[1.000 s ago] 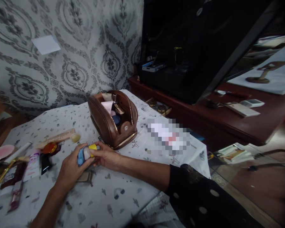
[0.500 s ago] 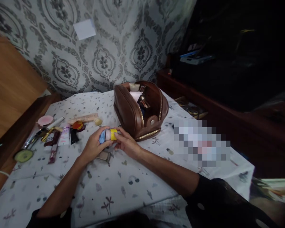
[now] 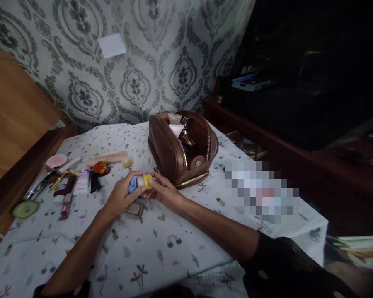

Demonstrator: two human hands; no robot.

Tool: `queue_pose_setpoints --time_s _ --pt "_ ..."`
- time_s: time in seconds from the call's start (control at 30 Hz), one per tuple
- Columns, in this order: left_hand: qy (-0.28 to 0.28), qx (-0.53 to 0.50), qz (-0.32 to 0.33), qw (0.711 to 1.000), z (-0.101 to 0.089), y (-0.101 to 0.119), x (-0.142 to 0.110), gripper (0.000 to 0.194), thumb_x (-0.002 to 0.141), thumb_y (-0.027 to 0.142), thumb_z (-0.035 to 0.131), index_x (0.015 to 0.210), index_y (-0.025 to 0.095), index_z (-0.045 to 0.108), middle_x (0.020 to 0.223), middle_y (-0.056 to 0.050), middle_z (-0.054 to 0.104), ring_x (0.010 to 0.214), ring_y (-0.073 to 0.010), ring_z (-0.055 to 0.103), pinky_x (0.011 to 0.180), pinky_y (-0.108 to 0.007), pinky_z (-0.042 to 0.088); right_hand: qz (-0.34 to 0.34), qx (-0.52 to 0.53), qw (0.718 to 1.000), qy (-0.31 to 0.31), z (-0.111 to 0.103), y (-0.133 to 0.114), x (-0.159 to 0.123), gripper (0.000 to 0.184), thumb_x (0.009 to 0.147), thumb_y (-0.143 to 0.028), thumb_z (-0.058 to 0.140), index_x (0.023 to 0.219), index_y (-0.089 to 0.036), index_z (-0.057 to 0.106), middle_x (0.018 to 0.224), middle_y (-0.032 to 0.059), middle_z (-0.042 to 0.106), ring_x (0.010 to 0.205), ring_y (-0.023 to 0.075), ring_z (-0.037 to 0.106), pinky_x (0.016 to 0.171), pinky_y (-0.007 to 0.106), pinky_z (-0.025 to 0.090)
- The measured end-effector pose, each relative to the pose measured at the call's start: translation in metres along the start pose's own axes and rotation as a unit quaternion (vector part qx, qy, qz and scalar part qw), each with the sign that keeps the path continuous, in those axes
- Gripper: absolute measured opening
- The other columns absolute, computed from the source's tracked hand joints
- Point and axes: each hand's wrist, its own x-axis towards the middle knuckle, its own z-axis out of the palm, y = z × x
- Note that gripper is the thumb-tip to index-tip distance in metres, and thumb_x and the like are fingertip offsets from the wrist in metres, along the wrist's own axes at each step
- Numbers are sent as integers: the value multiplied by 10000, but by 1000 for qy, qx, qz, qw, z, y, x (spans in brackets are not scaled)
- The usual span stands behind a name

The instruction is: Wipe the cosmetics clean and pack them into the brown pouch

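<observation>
Both hands meet over the table around a small container (image 3: 147, 182) with a yellow band and a pale middle. Something blue and crumpled-looking, perhaps a cloth (image 3: 133, 183), shows at its left end. My left hand (image 3: 123, 194) is closed round the blue and pale side. On the yellow side, the fingers of my right hand (image 3: 166, 191) grip the container. Beneath the hands lies a flat, brownish compact-like case (image 3: 134, 209). Just beyond them stands a brown toiletry bag (image 3: 164, 149), unzipped, with a pink item and other cosmetics inside.
Cosmetics cluster at the left: a pink dish (image 3: 56, 160), a white tube (image 3: 81, 181), an amber-lidded jar (image 3: 100, 167), a beige tube (image 3: 107, 158) and a round green item (image 3: 25, 209). A pixelated object (image 3: 262, 191) lies at the right. A patterned cloth (image 3: 161, 248) covers the table.
The view has shifted slightly. Both hands keep their hold on the small container, with barely any movement of the fingers.
</observation>
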Motion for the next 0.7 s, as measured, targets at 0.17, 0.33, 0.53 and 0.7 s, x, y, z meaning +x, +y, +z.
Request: queue_pose_setpoints --time_s 0.17,0.33,0.53,0.7 --pt "3 -4 -4 1000 -1 -1 0 375 911 482 468 1100 178 582 763 23 617 668 -145 556 666 -247 441 -5 -15 1000 -2 1 0 -2 591 678 -590 786 1040 -207 519 836 -16 644 671 120 642 530 210 436" --pt "19 -41 -21 999 0 0 -2 390 906 500 443 1054 183 614 753 13 618 679 -156 555 657 -250 444 -43 -81 996 -18 0 1 0 629 693 -641 741 1098 -220 509 847 -11 615 705 136 635 553 226 458" --pt "82 -120 -67 987 8 7 1 481 931 585 390 856 170 621 665 10 543 654 -158 503 604 -247 413 -176 -298 938 -11 0 -6 -6 486 841 -489 661 1220 -222 514 1029 28 594 884 156 582 725 272 485" --pt "71 -187 -110 974 6 16 3 575 840 722 459 681 178 555 604 8 547 592 -149 499 563 -251 433 -276 -452 848 -17 4 -16 -18 394 933 -367 575 1290 -214 508 1152 78 594 1044 196 571 882 332 485"
